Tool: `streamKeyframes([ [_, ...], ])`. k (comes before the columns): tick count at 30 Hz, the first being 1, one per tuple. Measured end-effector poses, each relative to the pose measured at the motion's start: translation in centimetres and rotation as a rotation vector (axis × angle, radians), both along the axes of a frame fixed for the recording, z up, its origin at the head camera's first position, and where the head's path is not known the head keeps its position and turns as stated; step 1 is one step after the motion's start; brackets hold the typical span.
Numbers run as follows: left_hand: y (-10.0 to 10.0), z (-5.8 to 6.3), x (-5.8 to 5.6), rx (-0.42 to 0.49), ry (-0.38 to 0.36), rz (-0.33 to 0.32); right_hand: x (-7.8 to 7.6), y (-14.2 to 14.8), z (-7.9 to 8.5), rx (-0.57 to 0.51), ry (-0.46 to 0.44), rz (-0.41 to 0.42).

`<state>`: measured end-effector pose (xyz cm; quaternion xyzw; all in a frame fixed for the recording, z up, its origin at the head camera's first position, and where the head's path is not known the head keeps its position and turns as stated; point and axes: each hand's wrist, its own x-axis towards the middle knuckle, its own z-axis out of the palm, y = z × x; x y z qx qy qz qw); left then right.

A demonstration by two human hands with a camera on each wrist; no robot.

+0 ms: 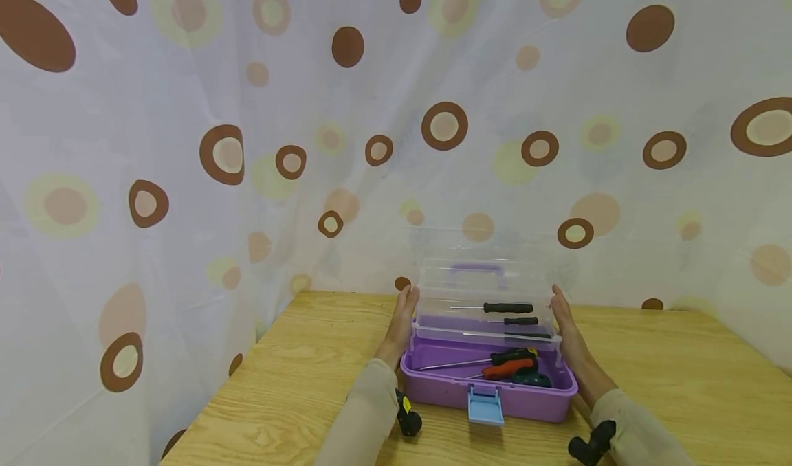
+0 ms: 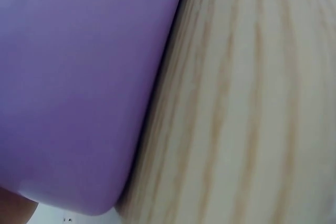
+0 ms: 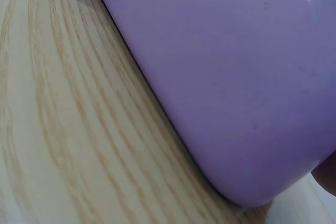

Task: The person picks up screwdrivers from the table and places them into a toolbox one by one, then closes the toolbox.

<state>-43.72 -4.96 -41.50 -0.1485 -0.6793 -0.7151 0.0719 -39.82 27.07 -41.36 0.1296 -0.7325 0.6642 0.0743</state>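
A purple toolbox [image 1: 433, 388] sits on the table with its clear lid [image 1: 482, 249] raised. Under the lid, a see-through tray [image 1: 445, 328] carries several black-handled screwdrivers [image 1: 507, 308]. In the base lie a screwdriver with a black and yellow handle [image 1: 510, 356], a red-handled one [image 1: 509, 368] and a dark green handle [image 1: 532, 380]. My left hand [image 1: 399, 322] is at the box's left side, fingers extended upward beside the tray. On the right side my right hand [image 1: 569, 328] mirrors it, fingers straight. Both wrist views are filled by the purple side walls [image 2: 79, 77] [image 3: 226, 66].
A light blue latch [image 1: 485, 407] hangs down at the box's front. The wooden table [image 1: 297, 383] extends to both sides. Behind it hangs a white curtain [image 1: 371, 74] with brown and pale circles. Each sleeve bears a black wrist device [image 1: 592, 442].
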Motion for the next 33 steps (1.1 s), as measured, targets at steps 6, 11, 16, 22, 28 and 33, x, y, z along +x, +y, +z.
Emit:
streamKeyframes([
  [6, 0.0, 0.0, 0.0, -0.009, 0.015, 0.025, 0.2, 0.0, 0.1, 0.002, 0.001, 0.003],
  [11, 0.1, 0.0, -0.1, -0.008, 0.043, 0.023, 0.4, 0.0, 0.0, -0.023, -0.011, 0.018],
  [16, 0.1, 0.1, 0.1, 0.007, 0.044, 0.000, 0.9, -0.1, 0.2, -0.087, -0.060, 0.056],
  [22, 0.1, 0.3, 0.4, 0.000, -0.007, -0.018, 1.0, -0.2, 0.3, -0.119, -0.112, 0.103],
  [28, 0.0, 0.1, 0.3, -0.028, -0.001, 0.001, 1.0, -0.1, 0.3, -0.098, -0.106, 0.124],
  [33, 0.0, 0.0, 0.3, -0.042, 0.017, 0.014, 1.1, -0.1, 0.4, -0.084, -0.062, 0.120],
])
